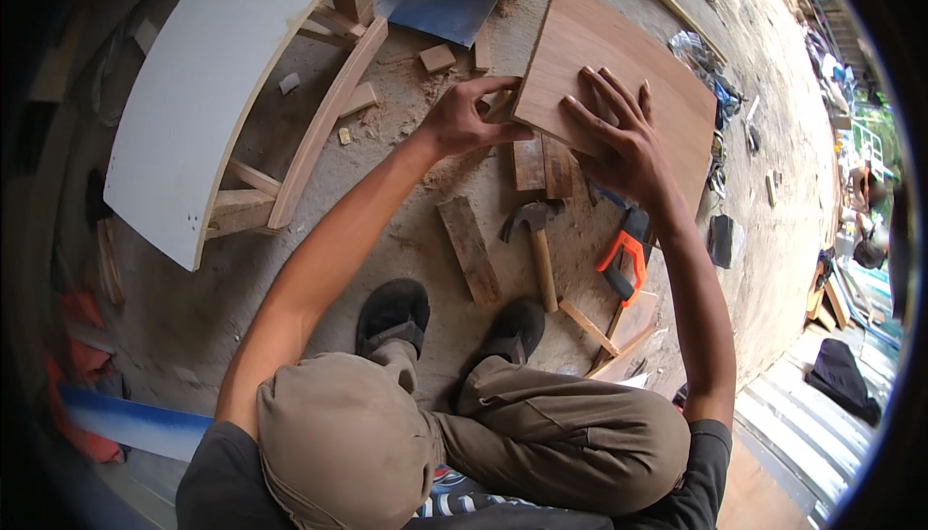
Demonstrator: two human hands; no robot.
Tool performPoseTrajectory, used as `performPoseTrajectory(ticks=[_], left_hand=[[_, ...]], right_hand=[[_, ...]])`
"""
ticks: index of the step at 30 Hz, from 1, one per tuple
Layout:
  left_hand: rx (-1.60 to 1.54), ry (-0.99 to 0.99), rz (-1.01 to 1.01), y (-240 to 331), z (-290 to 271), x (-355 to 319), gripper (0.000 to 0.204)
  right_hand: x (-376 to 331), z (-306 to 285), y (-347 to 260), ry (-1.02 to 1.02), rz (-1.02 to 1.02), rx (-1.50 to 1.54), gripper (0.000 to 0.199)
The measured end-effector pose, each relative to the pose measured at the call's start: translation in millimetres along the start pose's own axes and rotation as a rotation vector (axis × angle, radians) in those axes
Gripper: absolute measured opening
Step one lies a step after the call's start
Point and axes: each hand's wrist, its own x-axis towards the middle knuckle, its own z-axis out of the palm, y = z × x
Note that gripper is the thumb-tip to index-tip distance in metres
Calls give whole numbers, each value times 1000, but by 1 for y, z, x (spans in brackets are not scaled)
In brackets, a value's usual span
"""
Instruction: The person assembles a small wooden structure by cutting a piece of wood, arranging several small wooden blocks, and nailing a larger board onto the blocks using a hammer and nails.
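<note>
A brown plywood panel is held tilted in front of me, above the wood on the ground. At its near left corner, my left hand curls its thumb and fingers around the edge; some fingertips pass out of sight behind the board. My right hand lies flat on the panel's face with its fingers spread. Beneath the panel, short wooden blocks are partly covered. A claw hammer with a wooden handle rests between them and my feet. Near my right forearm lies a saw with an orange and black handle.
On the left stands a wooden frame topped by a curved white panel. A loose plank lies ahead of my feet. A blue sheet and wood offcuts are farther off. Corrugated metal sheeting is at the right.
</note>
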Motion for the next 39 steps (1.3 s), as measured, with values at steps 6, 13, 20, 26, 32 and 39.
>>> performPoseTrajectory(ticks=[6, 13, 20, 26, 32, 39], left_hand=[[-658, 50, -169, -28, -31, -26, 50], [-920, 348, -328, 26, -32, -21, 31], [-897, 349, -246, 66, -20, -13, 26], [-662, 308, -107, 68, -4, -1, 28], [-552, 378, -138, 3, -13, -3, 41], [188, 68, 129, -7, -3, -1, 82]], right_hand=[[1, -1, 1, 12, -15, -9, 82], [-1, 2, 1, 36, -7, -33, 83], [0, 5, 0, 44, -3, -35, 84], [-2, 5, 1, 74, -11, -14, 82], [0, 6, 4, 79, -23, -40, 80], [0, 7, 0, 81, -4, -49, 76]])
